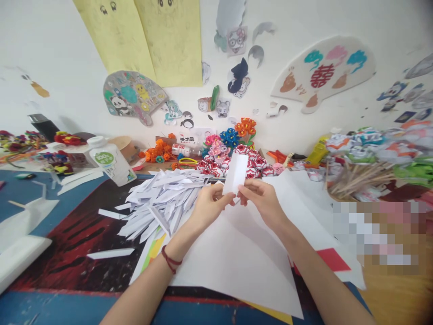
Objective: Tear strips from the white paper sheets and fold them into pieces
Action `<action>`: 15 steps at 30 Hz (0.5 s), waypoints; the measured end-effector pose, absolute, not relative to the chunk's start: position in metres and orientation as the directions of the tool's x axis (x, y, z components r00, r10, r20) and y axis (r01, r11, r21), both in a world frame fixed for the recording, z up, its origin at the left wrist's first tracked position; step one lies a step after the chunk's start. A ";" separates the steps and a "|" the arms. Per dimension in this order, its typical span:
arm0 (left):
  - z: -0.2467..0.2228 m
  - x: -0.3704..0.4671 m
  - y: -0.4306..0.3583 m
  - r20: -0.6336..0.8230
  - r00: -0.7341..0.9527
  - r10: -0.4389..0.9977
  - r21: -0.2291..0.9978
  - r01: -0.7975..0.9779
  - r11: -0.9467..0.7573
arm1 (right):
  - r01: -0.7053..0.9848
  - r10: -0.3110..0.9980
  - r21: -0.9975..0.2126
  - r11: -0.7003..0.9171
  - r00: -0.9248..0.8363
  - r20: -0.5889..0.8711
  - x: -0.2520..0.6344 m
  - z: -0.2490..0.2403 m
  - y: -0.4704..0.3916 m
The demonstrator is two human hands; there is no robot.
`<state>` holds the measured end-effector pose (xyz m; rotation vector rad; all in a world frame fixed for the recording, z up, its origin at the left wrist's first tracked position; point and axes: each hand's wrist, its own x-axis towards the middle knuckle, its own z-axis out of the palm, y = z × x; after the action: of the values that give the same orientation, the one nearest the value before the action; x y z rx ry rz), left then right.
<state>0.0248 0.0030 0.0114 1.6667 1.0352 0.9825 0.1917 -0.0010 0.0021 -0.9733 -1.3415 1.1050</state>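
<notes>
Both my hands hold one small white paper strip (236, 174) upright above the table, with a lengthwise crease showing on it. My left hand (211, 203) pinches its lower left edge between thumb and fingers. At the lower right edge, my right hand (262, 198) pinches it in the same way. Under my hands lies a large white paper sheet (237, 253). Left of my left hand is a heap of folded white paper strips (165, 198). A single folded strip (111, 253) rests apart on the dark mat.
A white bottle (111, 161) leans behind the heap. Paper flowers (230, 140) line the wall. Wooden sticks (353, 178) with crumpled flower heads stand at right. A red paper piece (333, 260) lies by my right forearm, and a white object (23, 257) sits at left.
</notes>
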 end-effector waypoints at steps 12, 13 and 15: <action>0.016 0.009 0.000 0.560 0.704 0.437 -0.150 0.605 -0.782 | 0.057 0.976 -0.977 0.204 -0.094 0.198 0.207 0.002 0.003; 0.017 0.008 0.001 0.539 0.748 0.387 -0.236 0.575 -0.783 | 0.079 0.973 -0.973 0.218 -0.100 0.209 0.209 0.002 0.004; 0.018 0.006 0.001 0.524 0.786 0.327 -0.333 0.543 -0.771 | 0.114 0.968 -0.964 0.240 -0.104 0.229 0.210 0.001 0.004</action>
<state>0.0058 0.0009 0.0177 3.4152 0.8892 0.8381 0.2099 0.0040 0.0011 -1.0753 -1.4704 1.0320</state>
